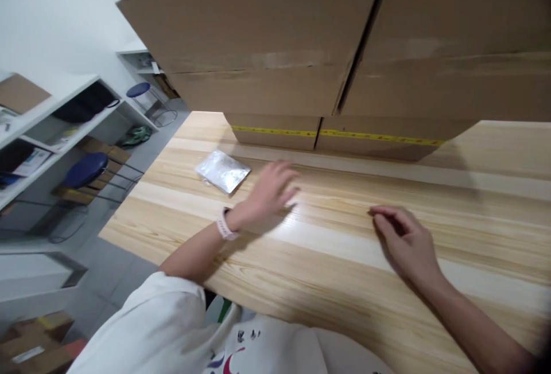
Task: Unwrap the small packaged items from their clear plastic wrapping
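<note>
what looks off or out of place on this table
Little stands out. One silvery foil pouch lies alone and askew on the wooden table, apart from the stacked cardboard boxes. The left hand is nearest it, empty. No spill or damage shows.

1 head-worn camera looks forward and steeply down from above the person's chest, close over the table (344, 282). It faces stacked boxes (301, 47) at the table's far edge, which fill the upper frame. The view is tilted, with shelves (47, 127) and floor at its left.
</note>
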Demonstrator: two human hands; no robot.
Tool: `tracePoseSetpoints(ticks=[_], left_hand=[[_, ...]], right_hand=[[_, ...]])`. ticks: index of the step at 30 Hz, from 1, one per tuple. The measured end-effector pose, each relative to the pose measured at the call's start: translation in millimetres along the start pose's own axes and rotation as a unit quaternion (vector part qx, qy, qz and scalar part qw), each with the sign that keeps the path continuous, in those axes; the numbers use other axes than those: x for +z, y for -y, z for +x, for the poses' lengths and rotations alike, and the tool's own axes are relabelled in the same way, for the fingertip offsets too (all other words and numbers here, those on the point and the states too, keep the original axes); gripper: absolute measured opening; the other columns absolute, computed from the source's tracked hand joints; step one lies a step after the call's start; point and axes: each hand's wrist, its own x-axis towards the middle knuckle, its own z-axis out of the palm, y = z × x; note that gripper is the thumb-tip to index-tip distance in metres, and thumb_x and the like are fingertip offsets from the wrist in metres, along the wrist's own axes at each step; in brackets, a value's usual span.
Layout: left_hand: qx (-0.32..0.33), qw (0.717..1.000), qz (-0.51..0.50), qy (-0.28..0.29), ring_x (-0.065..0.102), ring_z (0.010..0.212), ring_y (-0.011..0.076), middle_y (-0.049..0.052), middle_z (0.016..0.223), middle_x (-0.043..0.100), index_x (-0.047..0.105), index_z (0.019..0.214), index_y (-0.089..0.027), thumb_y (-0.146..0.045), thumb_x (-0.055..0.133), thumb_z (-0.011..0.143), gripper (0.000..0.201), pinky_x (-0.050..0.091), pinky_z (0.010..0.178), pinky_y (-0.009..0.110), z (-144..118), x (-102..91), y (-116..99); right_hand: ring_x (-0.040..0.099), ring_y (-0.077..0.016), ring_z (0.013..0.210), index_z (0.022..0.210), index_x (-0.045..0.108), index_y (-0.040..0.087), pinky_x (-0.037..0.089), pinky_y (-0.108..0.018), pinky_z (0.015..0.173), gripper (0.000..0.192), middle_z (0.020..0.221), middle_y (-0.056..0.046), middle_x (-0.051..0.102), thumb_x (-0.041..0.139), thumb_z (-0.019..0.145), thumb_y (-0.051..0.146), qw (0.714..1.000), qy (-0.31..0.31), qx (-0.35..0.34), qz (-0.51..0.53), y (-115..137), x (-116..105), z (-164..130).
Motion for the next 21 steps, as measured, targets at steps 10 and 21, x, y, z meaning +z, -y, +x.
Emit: tracePoseSetpoints(ticks=[10, 21], left_hand=[[-0.189, 0.927, 0.253, 0.202, 0.010, 0.161, 0.0437, 0.023, 0.174, 0.010, 0.023, 0.167, -0.018, -0.065, 0.083, 0.066, 0.127, 0.022, 0.126, 0.055, -70, -133.8, 124], [-0.223, 0.923, 0.314, -0.003, 0.063, 0.114, 0.0389, 0.017, 0.123, 0.074, 0.063, 0.142, -0.022, -0.034, 0.063, 0.091, 0.053, 0.049, 0.087, 0.042, -38, -105.3, 94]], right_hand=[[0.068, -0.0263, 0.098, 0.096, 0.074, 0.031, 0.046, -0.047, 0.090, 0.020, 0.101, -0.003, 0.077, 0.057, 0.099, 0.039, 0.975, 0.122, -0.172, -0.076, 23, 37, -23], [0.068, -0.0265, 0.097, 0.096, 0.075, 0.028, 0.047, -0.047, 0.090, 0.022, 0.100, -0.005, 0.077, 0.058, 0.098, 0.040, 0.978, 0.097, -0.168, -0.080, 20, 43, -24]])
